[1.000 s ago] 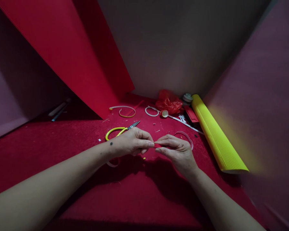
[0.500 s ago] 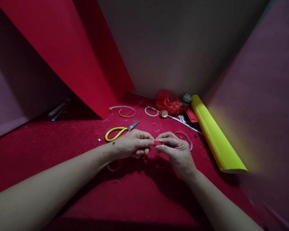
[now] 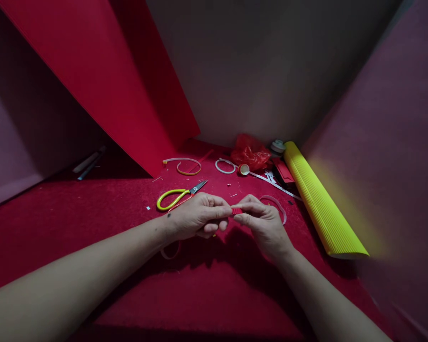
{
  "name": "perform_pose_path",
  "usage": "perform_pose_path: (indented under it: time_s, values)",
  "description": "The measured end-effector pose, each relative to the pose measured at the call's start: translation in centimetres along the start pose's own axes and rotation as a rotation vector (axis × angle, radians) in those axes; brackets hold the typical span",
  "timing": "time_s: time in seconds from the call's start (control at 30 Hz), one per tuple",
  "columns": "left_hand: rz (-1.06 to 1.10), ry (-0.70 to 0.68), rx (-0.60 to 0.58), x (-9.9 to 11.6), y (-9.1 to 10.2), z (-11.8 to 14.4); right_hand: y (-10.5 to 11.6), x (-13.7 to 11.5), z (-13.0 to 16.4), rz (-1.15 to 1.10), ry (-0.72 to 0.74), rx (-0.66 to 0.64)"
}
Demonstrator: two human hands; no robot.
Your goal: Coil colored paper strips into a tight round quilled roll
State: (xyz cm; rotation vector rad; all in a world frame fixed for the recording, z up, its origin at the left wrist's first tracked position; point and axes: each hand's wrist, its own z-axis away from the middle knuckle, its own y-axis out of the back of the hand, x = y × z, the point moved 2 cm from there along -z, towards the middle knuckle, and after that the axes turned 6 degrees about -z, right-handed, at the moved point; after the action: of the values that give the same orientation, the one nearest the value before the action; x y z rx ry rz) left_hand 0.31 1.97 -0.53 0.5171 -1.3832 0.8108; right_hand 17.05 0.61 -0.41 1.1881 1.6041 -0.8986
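My left hand (image 3: 196, 216) and my right hand (image 3: 262, 223) meet over the red cloth, both pinching a small red ribbed piece (image 3: 237, 211) between fingertips. Most of that piece is hidden by my fingers. A pale loop of strip (image 3: 169, 251) hangs below my left hand. Yellow-handled scissors (image 3: 176, 196) lie just beyond my left hand. A whitish ring of strip (image 3: 276, 203) lies behind my right hand.
A roll of yellow corrugated paper (image 3: 321, 204) lies along the right. A large red sheet (image 3: 103, 80) leans at the back left. Near the back wall sit a red plastic bag (image 3: 250, 153), a white ring (image 3: 224, 166), a yellow-and-white band (image 3: 185, 165) and tape rolls (image 3: 277, 146).
My hands stay together on the red piece, shifting slightly; the fingers have closed in tighter around it. The loop under my left hand swings a little.
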Motion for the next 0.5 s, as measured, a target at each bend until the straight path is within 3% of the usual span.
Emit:
perform_pose_path:
  time_s: [0.13, 0.23, 0.33, 0.5]
  values:
    - [-0.167, 0.044, 0.051, 0.1, -0.1, 0.0, -0.1, -1.2, 0.1, 0.583, 0.302, -0.105]
    - [-0.341, 0.053, 0.105, -0.3, -0.3, -0.2, -0.7, -0.8, 0.5, 0.869, 0.46, -0.154]
    - [-0.365, 0.057, 0.111, -0.5, -0.5, -0.3, -1.1, -0.3, 0.8, 0.949, 0.502, -0.16]
    - [-0.195, 0.085, 0.064, 0.4, -0.4, 0.1, -1.0, -1.1, 1.0, 0.798, 0.534, -0.09]
